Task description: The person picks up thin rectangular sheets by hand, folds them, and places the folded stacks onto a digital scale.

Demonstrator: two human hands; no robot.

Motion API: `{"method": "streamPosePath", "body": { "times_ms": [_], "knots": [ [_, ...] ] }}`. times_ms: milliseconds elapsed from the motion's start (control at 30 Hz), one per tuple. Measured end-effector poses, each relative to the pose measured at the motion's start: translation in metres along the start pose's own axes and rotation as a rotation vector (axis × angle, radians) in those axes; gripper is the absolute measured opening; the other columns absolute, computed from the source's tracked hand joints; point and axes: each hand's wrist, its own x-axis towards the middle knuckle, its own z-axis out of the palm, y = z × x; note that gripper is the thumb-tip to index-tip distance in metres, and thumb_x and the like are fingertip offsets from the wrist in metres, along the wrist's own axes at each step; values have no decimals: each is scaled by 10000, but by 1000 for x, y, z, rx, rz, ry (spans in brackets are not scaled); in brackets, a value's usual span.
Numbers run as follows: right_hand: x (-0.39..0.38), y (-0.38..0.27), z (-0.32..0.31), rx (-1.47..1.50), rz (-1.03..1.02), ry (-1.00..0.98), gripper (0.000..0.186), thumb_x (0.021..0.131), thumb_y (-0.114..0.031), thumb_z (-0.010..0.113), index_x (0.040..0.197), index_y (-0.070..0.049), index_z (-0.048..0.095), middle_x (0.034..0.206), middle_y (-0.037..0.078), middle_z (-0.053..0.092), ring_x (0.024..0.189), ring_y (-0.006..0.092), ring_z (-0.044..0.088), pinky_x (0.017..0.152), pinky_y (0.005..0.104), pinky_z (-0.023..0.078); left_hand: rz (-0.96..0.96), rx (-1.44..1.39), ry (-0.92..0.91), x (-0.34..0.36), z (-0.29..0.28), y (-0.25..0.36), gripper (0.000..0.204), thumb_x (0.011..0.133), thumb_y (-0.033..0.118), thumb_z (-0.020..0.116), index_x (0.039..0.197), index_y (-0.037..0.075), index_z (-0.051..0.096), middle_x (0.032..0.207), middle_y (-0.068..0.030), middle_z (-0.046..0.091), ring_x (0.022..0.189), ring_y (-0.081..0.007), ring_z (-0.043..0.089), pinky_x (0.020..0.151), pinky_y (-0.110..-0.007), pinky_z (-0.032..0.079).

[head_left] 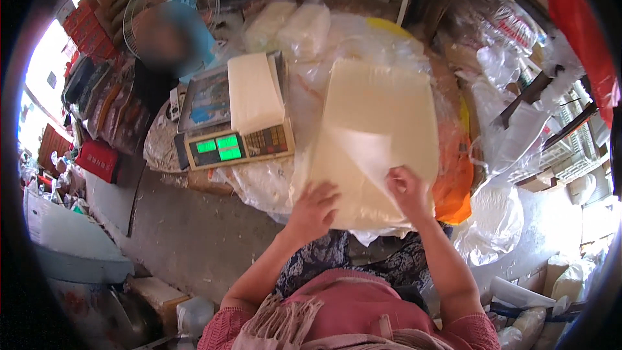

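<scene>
A wide stack of thin cream sheets (363, 97) lies on plastic-covered material. My right hand (407, 191) pinches a paler sheet at the stack's lower right, lifting and folding part of it back. At the lower left edge of the stack, my left hand (317, 207) has its fingers bent but apart. To the left stands a scale (201, 155) with lit green displays; a smaller pile of cream sheets (254, 94) rests on its metal top.
Behind the scale sit a fan (139, 3) and another person (165, 42). Bagged pale slabs (304, 29) lie at the back. Plastic bags (505, 123) hang at right, orange material (453, 201) lies beside the stack, and piled goods (97, 116) line the left.
</scene>
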Motion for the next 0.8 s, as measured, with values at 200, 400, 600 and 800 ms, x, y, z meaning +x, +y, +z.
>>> {"method": "streamPosePath", "body": {
  "times_ms": [200, 400, 600, 800],
  "knots": [
    [-12, 29, 4, -638, -338, -264, 504, 874, -193, 601, 1345, -81, 462, 1307, 164, 521, 1236, 272, 483, 1035, 336, 381, -138, 197, -128, 36, 55, 6, 571, 886, 451, 524, 1329, 96, 476, 1395, -179, 418, 1332, -369, 325, 1071, -546, 252],
    [37, -93, -104, -486, -387, 387, 468, 731, 94, 474, 1123, -99, 640, 999, 124, 673, 791, 287, 655, 695, 355, 543, -130, 91, 0, 36, 59, 5, 643, 874, 515, 497, 1388, 140, 407, 1493, -106, 287, 1387, -371, 204, 1108, -554, 147],
    [4, -98, -74, -622, -695, 126, 440, 726, 9, 535, 1152, -79, 597, 1070, 97, 635, 891, 250, 642, 736, 334, 543, -365, -410, 38, 40, 52, -11, 699, 818, 332, 650, 1410, 105, 357, 1502, -157, 228, 1377, -401, 198, 1115, -498, 195],
    [-55, -10, -36, -705, -574, -201, 486, 731, -57, 587, 1214, -98, 559, 1204, 97, 548, 1098, 290, 564, 964, 462, 415, 5, -229, 395, 46, 3, -19, 388, 777, 134, 677, 1147, 70, 579, 1246, -129, 549, 1288, -307, 404, 1102, -479, 247]
  ]
}}
